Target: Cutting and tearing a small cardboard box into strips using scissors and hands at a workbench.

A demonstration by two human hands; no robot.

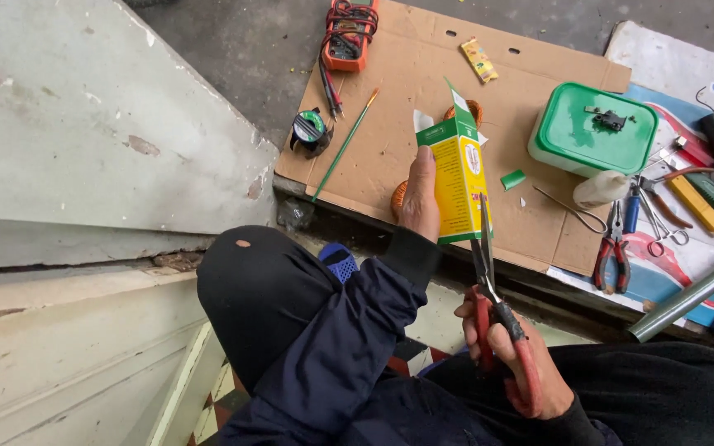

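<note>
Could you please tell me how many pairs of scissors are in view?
2: red-handled scissors in the right hand, cutting the box; steel scissors among the tools at right. Others may be hidden.

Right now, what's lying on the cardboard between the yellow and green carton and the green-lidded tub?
In the head view, a small green scrap lies on the bare cardboard sheet between the carton, held in the left hand, and the tub.
</note>
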